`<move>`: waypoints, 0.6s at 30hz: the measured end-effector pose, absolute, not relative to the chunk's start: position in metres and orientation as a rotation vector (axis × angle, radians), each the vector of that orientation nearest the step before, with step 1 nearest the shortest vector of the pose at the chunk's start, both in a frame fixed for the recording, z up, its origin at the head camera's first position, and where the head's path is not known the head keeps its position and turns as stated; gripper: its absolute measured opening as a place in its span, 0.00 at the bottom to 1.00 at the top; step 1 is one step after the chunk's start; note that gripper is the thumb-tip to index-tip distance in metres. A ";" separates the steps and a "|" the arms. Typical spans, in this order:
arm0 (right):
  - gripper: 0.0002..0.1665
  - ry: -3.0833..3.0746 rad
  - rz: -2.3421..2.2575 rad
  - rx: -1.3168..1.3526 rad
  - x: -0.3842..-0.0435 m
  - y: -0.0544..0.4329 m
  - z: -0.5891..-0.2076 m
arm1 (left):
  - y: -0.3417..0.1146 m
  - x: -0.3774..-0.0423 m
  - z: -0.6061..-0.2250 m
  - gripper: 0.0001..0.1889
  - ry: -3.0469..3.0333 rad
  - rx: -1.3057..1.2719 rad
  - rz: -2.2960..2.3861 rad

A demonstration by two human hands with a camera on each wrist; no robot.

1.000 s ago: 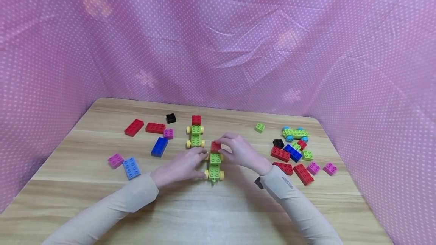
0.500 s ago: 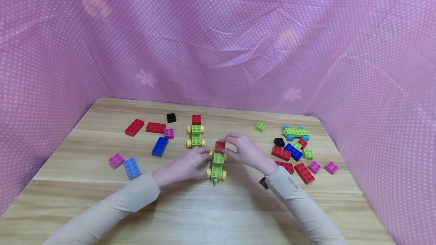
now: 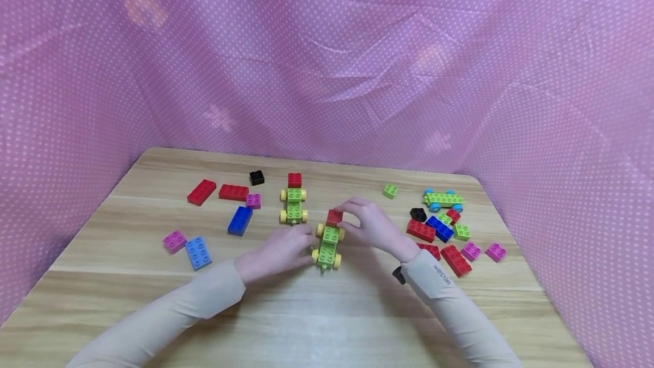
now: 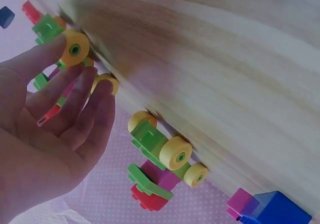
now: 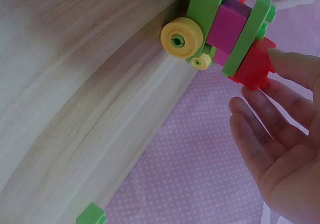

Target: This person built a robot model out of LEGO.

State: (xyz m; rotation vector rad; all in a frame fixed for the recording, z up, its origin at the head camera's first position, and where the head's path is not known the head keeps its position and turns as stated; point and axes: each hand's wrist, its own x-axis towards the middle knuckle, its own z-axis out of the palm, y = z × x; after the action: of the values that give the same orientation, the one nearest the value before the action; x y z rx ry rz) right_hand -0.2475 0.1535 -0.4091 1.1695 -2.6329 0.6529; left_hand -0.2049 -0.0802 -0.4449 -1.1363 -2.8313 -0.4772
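Note:
A toy car with a lime green base (image 3: pixel 327 254) and yellow wheels (image 5: pixel 181 38) stands mid-table, its far end slanted slightly right. In the right wrist view, a magenta brick (image 5: pixel 229 26) and a green piece (image 5: pixel 247 34) are stacked on it, topped by a red brick (image 5: pixel 255 66). My right hand (image 3: pixel 375 229) pinches that red brick between thumb and fingers. My left hand (image 3: pixel 281 251) lies along the car's left side, fingers loosely bent, thumb tip right at the near wheel. A similar car (image 3: pixel 293 212) stands just beyond my left hand.
On the left lie red bricks (image 3: pixel 201 192), a dark blue brick (image 3: pixel 240 221), a light blue brick (image 3: pixel 198 253), magenta bricks and a black brick (image 3: pixel 257 178). At right are a blue-wheeled base (image 3: pixel 443 199) and several loose bricks. A pink dotted cloth (image 3: pixel 327 72) encloses the table.
The nearer car has shifted right and slightly away, its far end turning right, with my right hand moving along. My left fingers have come away from its far left wheel.

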 end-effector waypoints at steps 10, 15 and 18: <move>0.21 -2.673 0.648 1.069 -0.243 0.173 -0.406 | -0.074 -0.209 -0.450 0.07 -2.830 -1.096 -0.538; 0.20 -2.686 0.599 1.025 -0.240 0.190 -0.404 | -0.072 -0.212 -0.451 0.05 -2.820 -1.089 -0.584; 0.20 -2.709 0.584 0.977 -0.238 0.202 -0.405 | -0.070 -0.214 -0.451 0.05 -2.810 -1.089 -0.596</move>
State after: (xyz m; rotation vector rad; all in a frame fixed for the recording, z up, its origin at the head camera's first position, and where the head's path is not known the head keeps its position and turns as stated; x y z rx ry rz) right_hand -0.2376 0.2016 -0.4045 0.9772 -2.7088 0.5841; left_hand -0.2141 -0.0702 -0.4513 -1.0895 -2.8100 -0.5963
